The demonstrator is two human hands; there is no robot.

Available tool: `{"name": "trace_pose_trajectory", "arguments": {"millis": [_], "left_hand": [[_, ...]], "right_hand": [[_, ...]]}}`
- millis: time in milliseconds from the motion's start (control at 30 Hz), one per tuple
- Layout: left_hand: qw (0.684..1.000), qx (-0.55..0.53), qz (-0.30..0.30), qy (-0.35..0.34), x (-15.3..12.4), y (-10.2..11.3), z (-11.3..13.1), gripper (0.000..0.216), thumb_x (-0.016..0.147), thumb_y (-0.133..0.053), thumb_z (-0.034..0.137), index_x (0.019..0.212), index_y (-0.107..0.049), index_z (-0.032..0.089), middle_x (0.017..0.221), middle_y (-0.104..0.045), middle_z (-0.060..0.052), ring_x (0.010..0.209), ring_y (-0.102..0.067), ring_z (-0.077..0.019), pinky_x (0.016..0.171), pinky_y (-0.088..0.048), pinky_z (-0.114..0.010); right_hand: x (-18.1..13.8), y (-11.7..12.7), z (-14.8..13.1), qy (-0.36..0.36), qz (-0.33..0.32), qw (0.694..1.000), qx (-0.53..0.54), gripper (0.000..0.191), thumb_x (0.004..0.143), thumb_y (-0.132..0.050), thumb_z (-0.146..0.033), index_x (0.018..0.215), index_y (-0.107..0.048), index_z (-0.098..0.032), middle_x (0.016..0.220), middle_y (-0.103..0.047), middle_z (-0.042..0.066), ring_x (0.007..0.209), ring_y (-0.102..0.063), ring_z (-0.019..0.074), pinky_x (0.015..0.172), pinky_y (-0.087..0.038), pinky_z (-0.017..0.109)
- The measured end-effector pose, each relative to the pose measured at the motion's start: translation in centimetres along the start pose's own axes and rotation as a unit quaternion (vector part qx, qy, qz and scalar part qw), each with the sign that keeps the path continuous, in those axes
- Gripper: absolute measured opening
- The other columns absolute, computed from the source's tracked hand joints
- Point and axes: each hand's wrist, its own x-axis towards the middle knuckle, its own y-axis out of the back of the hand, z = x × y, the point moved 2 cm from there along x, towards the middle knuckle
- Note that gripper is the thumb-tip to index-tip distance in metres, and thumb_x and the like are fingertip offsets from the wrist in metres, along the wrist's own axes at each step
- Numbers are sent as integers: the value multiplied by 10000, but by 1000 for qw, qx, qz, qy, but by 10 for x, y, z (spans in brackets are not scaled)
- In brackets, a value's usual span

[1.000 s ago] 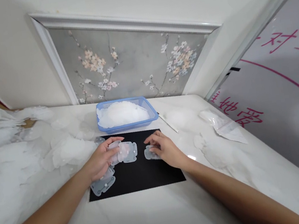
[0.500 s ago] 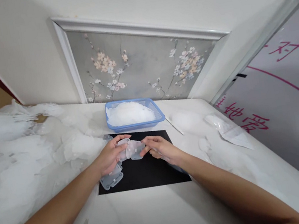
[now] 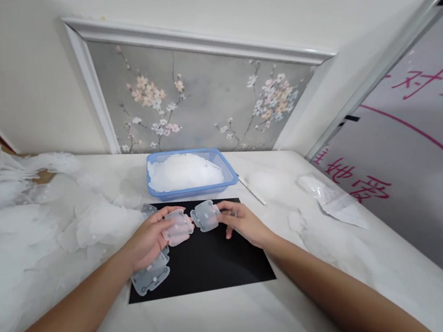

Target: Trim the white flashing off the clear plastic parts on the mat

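Over the black mat [image 3: 216,263], my left hand [image 3: 148,237] pinches a translucent plastic piece [image 3: 178,227] with notched edges. My right hand [image 3: 243,222] grips a second, similar translucent plastic piece [image 3: 205,216] by its right edge. A narrow gap lies between the two pieces. More translucent pieces [image 3: 152,277] rest on the mat's left side, partly under my left hand; how many is hidden.
A blue basket [image 3: 196,191] heaped with whitish translucent pieces stands behind the mat. Large piles of similar pieces [image 3: 19,251] cover the table's left side. A thin white stick [image 3: 253,192] and a clear plastic bag [image 3: 334,204] lie to the right.
The two plastic pieces overlapped between my hands before; now they are apart, one in each hand. The view has shifted slightly to the right.
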Motion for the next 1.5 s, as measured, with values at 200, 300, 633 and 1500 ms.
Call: {"name": "trace_pose_trajectory", "arguments": {"millis": [200, 300, 633, 1500], "left_hand": [[1000, 11, 3, 9, 0, -3, 3, 390, 742, -652, 127, 1129, -624, 155, 1038, -741, -139, 1006, -697, -267, 901, -551, -386], [1000, 21, 8, 15, -2, -6, 6, 477, 673, -627, 76, 1141, -594, 164, 1013, -745, -115, 998, -700, -258, 901, -545, -371], [995, 74, 60, 10, -5, -5, 8, 565, 462, -468, 39, 989, -550, 225, 870, -672, -14, 901, -690, -228, 505, -437, -210], [996, 85, 20, 2, -3, -2, 6, 528, 570, -561, 74, 1078, -581, 218, 947, -659, -31, 928, -644, -209, 818, -512, -352]], "right_hand": [[1, 2, -3, -11, 2, 998, 58, 289, 698, -642, -283, 961, -710, -182, 815, -704, 45, 715, -671, 194, 393, -495, 208], [2, 3, -2, -23, -5, 997, 67, 303, 700, -633, -284, 974, -707, -178, 828, -721, 58, 732, -705, 220, 386, -486, 202], [2, 4, 0, -27, 1, 996, 91, 297, 695, -641, -266, 970, -694, -167, 806, -727, 61, 701, -709, 214, 379, -484, 200], [3, 5, 1, -39, 30, 990, 136, 208, 642, -652, -252, 840, -637, -193, 608, -630, -13, 555, -614, 143, 379, -466, 200]]}}
